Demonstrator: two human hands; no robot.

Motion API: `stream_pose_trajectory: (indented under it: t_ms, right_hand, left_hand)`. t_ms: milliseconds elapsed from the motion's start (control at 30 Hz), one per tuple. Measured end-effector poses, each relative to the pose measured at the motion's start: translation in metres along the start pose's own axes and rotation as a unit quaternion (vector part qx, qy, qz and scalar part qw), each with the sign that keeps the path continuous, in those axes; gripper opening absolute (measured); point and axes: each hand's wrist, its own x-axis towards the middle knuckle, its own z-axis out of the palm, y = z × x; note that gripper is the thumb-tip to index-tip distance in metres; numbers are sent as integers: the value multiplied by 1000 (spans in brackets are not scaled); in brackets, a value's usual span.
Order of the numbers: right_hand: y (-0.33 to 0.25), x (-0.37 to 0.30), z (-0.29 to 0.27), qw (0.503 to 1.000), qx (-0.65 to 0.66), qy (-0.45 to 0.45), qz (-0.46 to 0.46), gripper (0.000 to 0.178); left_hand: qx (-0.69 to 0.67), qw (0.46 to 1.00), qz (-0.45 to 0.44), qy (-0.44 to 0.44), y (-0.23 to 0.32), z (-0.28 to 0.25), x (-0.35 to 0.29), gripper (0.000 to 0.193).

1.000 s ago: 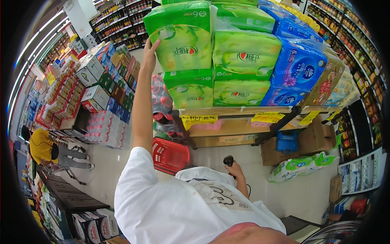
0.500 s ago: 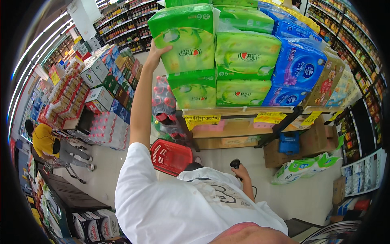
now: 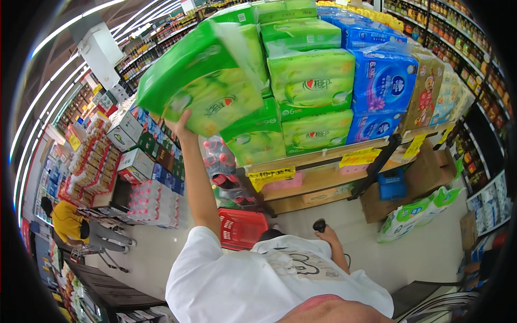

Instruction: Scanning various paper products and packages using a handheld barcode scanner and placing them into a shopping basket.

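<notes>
My left hand [image 3: 181,127] grips a large green tissue multipack [image 3: 207,89] by its lower left edge, arm stretched far out. The pack is tilted and juts left from the stack, its right part over the green tissue pack [image 3: 257,141] of the lower row. Beside it stand more green tissue packs [image 3: 312,81] and blue tissue packs [image 3: 383,81]. Low by my body, my right hand [image 3: 329,237] is closed around a black hand-held device [image 3: 320,224] with a cord.
The stack rests on a wooden shelf [image 3: 318,156] with yellow price tags. A red shopping basket [image 3: 242,229] is on the floor near my body, by shrink-wrapped bottles [image 3: 218,156]. Cardboard boxes [image 3: 371,204] and white-green packages [image 3: 412,218] are at the right. A person in yellow [image 3: 67,220] pushes a cart.
My left hand has drawn the green tissue multipack leftward off its upright place in the stack and tipped it. The right hand still holds the device.
</notes>
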Motion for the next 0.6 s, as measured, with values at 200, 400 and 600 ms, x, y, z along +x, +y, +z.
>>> stream_pose_trajectory:
  t_ms: [200, 400, 600]
  right_hand:
    - [7, 7, 4, 999, -1, 34, -16, 53]
    - [-46, -15, -19, 999, 8, 37, -22, 45]
    - [-95, -31, -32, 993, 60, 43, -92, 38]
  left_hand:
    - [-171, 968, -138, 124, 31, -10, -99, 72]
    - [-185, 926, -273, 186, 27, -23, -214, 70]
    - [-241, 864, -392, 204, 26, -70, -307, 69]
